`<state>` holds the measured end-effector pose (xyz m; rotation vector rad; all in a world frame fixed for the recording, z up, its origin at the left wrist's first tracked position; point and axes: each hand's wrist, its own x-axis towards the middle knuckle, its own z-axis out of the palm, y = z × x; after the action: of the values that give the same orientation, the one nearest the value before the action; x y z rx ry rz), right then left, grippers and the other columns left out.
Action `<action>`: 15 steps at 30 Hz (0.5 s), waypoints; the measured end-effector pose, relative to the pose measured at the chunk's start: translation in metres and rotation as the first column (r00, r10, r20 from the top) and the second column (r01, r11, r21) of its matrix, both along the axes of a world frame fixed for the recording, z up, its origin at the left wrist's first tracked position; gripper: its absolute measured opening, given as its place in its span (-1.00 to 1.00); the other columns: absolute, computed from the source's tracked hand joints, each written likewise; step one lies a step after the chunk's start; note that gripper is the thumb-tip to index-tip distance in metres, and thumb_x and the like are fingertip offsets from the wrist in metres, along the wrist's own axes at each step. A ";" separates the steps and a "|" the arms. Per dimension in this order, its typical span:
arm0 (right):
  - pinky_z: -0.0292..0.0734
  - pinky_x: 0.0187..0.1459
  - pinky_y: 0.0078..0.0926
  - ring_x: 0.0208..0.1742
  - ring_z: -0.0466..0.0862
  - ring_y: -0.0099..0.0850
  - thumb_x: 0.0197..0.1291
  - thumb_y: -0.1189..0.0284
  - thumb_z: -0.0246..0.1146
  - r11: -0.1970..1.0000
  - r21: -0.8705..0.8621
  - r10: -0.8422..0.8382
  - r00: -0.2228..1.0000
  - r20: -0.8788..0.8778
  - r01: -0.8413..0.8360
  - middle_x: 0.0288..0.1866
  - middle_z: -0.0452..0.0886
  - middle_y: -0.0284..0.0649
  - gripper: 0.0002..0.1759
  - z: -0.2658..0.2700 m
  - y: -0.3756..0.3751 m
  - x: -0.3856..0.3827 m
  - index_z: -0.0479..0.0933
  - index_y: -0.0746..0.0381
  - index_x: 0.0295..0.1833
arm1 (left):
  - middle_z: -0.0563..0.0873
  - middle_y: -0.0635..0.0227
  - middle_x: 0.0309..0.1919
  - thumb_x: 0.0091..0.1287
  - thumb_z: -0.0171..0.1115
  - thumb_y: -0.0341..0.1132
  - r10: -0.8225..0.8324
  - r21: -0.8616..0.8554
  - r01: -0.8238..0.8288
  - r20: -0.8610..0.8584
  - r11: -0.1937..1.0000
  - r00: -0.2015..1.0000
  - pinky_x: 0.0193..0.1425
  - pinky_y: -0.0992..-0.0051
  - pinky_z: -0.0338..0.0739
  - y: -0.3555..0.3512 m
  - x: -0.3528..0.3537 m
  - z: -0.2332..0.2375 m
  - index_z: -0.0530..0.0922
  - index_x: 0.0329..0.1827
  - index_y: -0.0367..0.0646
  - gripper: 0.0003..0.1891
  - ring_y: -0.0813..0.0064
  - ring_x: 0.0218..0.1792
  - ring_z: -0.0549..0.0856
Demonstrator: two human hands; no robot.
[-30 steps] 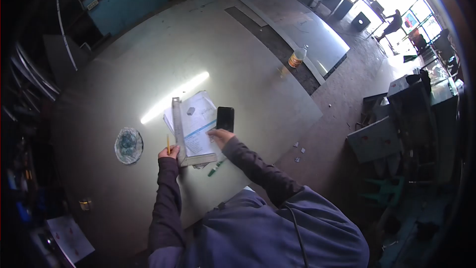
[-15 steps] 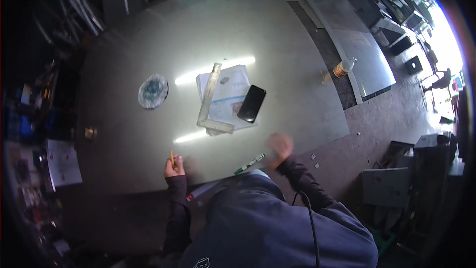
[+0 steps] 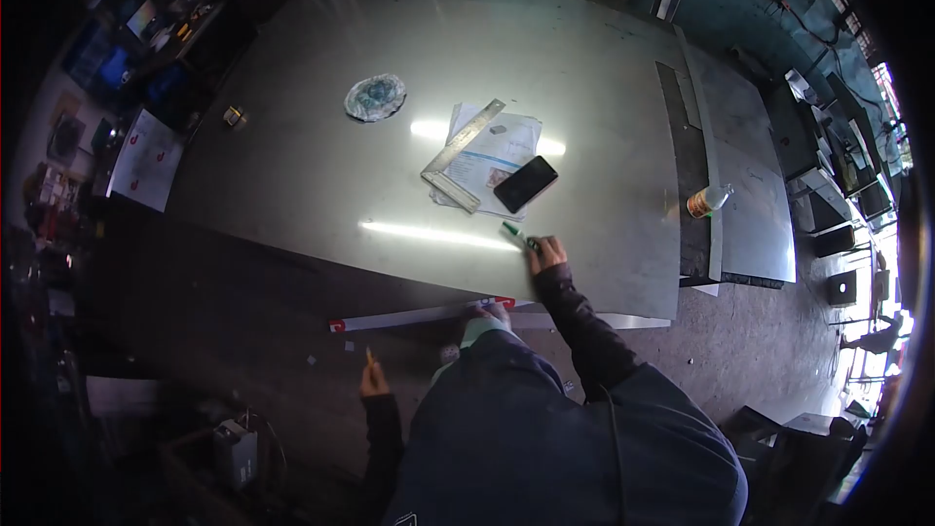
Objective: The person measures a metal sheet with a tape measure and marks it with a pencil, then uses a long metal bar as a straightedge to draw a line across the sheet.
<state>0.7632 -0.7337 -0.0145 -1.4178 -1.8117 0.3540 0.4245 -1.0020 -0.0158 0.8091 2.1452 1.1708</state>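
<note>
My right hand (image 3: 549, 255) is closed around a green-and-white marker (image 3: 515, 231), its green end pointing toward the papers at the near part of the metal table. Off the table's near edge, my left hand (image 3: 374, 381) hangs over the floor with a thin yellow pencil (image 3: 370, 356) pinched upright in its fingers. Beyond the marker lie printed papers (image 3: 506, 141), with an L-shaped steel square (image 3: 463, 143) across their left side. A black phone (image 3: 526, 184) rests over their lower right corner.
A crumpled round dish-like thing (image 3: 375, 97) sits on the metal table (image 3: 292, 166), farther left. An orange-labelled bottle (image 3: 709, 201) stands at the right. Below the near edge is a white-and-red strip (image 3: 404, 318). A grey box (image 3: 237, 453) is on the lower left.
My right hand has taken up the marker from the table edge and moved over the tabletop. My left hand, still holding the pencil, is now off the table. The view has turned.
</note>
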 end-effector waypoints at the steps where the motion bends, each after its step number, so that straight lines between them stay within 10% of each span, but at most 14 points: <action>1: 0.49 -0.15 -0.21 -0.18 0.57 -0.09 -0.02 0.48 0.27 0.998 0.020 -0.064 0.998 0.003 0.064 -0.21 0.55 -0.09 -0.72 -0.002 0.012 0.012 0.58 0.25 -0.12 | 0.67 0.28 -0.35 0.43 0.07 -0.14 0.034 -0.068 -0.035 -0.007 0.997 0.999 -0.16 0.48 0.51 -0.025 -0.005 -0.011 0.59 0.00 -0.24 -0.66 0.50 -0.36 0.61; 9: 0.54 -0.04 -0.31 -0.10 0.62 -0.16 0.02 0.52 0.30 0.997 0.059 0.060 0.996 -0.064 -0.056 -0.15 0.61 -0.11 -0.78 0.018 0.048 0.106 0.60 0.22 -0.15 | 0.58 0.39 -0.45 0.42 0.10 -0.15 0.216 -0.077 -0.225 -0.103 0.971 0.971 -0.27 0.52 0.47 -0.064 0.053 -0.043 0.58 -0.09 -0.35 -0.64 0.57 -0.42 0.54; 15: 0.51 -0.16 -0.28 -0.23 0.63 -0.24 -0.12 0.52 0.34 0.917 0.202 -0.360 0.932 0.048 0.344 -0.32 0.63 -0.26 -0.79 0.004 0.012 0.324 0.59 0.11 -0.28 | 0.62 0.37 -0.30 0.34 0.25 -0.26 0.224 -0.058 -0.218 0.155 0.974 0.962 -0.11 0.55 0.48 -0.008 0.147 -0.066 0.55 0.01 -0.29 -0.70 0.58 -0.27 0.58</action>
<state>1.0868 -0.7214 -0.0101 -1.6024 -1.5643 -0.0660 0.5710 -1.0102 -0.0818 0.4476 2.1570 1.2526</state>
